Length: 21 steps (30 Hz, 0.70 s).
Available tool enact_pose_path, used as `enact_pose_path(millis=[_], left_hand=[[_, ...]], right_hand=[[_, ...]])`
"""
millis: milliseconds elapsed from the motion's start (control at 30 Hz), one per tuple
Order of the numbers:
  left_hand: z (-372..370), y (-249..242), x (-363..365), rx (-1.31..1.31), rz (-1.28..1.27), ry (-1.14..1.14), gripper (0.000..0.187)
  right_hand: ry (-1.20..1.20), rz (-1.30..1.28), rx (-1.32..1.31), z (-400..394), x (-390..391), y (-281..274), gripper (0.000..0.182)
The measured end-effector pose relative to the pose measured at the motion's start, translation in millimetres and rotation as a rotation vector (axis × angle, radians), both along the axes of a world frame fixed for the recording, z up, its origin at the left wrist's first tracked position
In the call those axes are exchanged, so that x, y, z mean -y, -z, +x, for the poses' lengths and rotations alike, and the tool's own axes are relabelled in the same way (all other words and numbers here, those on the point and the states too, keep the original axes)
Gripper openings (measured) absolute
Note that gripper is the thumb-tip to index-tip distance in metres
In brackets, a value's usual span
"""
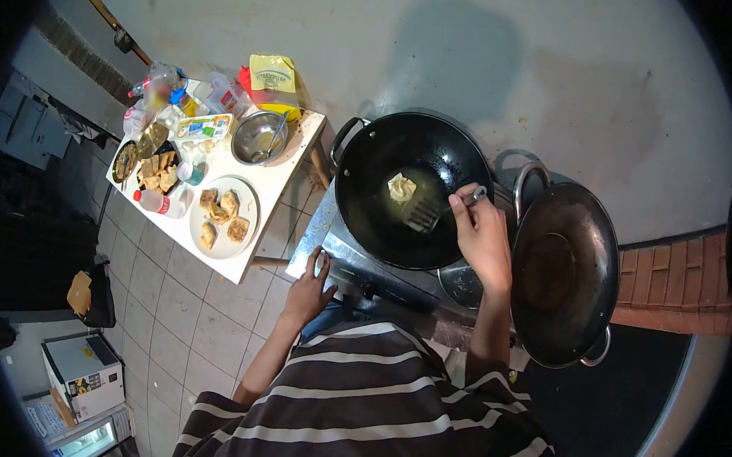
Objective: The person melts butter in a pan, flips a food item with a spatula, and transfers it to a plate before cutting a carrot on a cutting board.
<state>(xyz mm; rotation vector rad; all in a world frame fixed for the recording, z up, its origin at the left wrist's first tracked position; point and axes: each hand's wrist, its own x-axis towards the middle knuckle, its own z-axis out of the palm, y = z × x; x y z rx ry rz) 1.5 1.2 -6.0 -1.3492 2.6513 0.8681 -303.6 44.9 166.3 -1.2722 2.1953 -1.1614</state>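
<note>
Right grip point(481, 238) closed around the handle of a dark slotted metal spatula point(422, 217); pale, crinkled folded dough piece point(400, 188) to its left and slightly farther from the body.
The spatula's long axis runs roughly sideways, its slotted head between grip and dough, just beside the piece; the right hand is nearer than the left. The roundish piece sits in shiny oil inside a deep, glossy black wok point(382, 241). Left of the grip, the left hand point(306, 290) rests unclenched on the smooth silvery stove edge point(310, 230); farther left, a white worktop point(242, 266) bears a round white plate point(248, 192) of browned, crisp-looking pieces point(238, 229). Right of the grip stands a worn brown-black metal pan point(564, 274).
</note>
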Motion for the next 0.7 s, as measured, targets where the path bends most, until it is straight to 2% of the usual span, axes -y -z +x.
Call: enact_pose_path(millis=[233, 300, 433, 633, 700], left_hand=[[-0.7, -0.7, 0.3, 0.002, 0.008, 0.014, 0.075], [-1.0, -1.1, 0.9, 0.010, 0.001, 0.017, 0.075], [-1.2, 0.4, 1.0, 0.028, -0.006, 0.024, 0.075], [-4.1, -4.7, 1.6, 0.036, 0.002, 0.026, 0.074], [-4.7, -5.5, 0.9, 0.042, 0.020, 0.023, 0.074]], right_hand=[[-0.007, -0.072, -0.055, -3.8, 5.0, 1.5, 0.010], [-0.055, -0.173, -0.072, -7.1, 7.8, 17.6, 0.010], [-0.164, -0.157, -0.104, -8.6, 2.9, 28.3, 0.008], [-0.197, -0.123, -0.076, -2.8, -21.5, 10.7, 0.008], [-0.143, -0.160, -0.023, -2.5, -26.7, 7.0, 0.009]])
